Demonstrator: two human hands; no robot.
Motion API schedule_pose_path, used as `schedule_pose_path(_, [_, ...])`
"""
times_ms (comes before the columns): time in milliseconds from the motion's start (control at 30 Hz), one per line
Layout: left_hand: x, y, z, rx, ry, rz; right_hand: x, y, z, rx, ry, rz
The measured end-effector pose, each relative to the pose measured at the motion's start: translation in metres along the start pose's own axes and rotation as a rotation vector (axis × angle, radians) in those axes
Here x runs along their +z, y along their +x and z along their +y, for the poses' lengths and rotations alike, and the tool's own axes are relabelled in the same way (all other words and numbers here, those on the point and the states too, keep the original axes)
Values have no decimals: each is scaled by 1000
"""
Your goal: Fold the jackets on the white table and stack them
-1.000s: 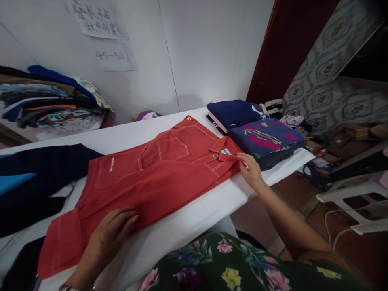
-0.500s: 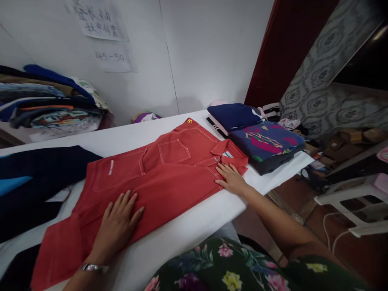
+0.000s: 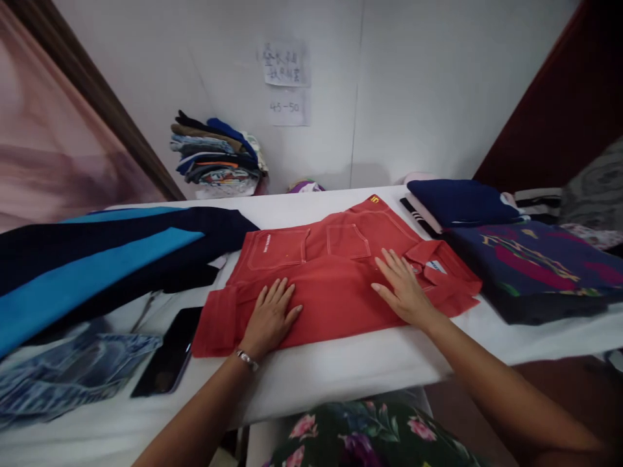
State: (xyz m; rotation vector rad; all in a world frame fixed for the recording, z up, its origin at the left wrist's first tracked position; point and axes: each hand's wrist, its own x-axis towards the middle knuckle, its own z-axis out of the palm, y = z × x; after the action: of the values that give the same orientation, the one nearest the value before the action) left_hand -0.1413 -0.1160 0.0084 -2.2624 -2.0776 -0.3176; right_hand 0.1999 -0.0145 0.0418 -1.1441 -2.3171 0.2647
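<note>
The red shirt [image 3: 335, 298] is laid on the tabletop [image 3: 350, 370], touched by the left hand [image 3: 273, 316] and right hand [image 3: 403, 288], both spread flat. It could get wrinkled if it is pushed sideways.

The left hand [image 3: 271, 316] hides the patch of red shirt [image 3: 335, 295] beneath it, and the right hand [image 3: 402, 285] covers part of the front near the collar; both palms are out of sight. Just right of the right hand, the collar label [image 3: 435, 266] is too small to read. Left of the left hand, a navy-and-light-blue garment [image 3: 121, 269] and some jeans [image 3: 117, 357] run past the left edge. Beyond the left hand, the writing on the upper paper sign [image 3: 287, 65] is blurred.
</note>
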Motion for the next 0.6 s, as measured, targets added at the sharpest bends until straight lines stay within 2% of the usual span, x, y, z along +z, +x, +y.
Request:
schedule_pose_path(100, [-2,-2,2,4,-19,10,23,14,-11,-52,-42,-160])
schedule_pose_path(200, [-5,-4,3,4,-47,0,48,13,3,-22,-89,-254])
schedule_pose_path(333, [-11,-8,0,-60,-31,-18,62,5,22,-48,-153,-233])
schedule_pose_path(467, [-20,-12,-13,-249,35,54,63,1,30,-101,-236,-223])
schedule_pose_path(600, [-33,-19,-36,-399,95,65,65,0,34,-146,-305,-208])
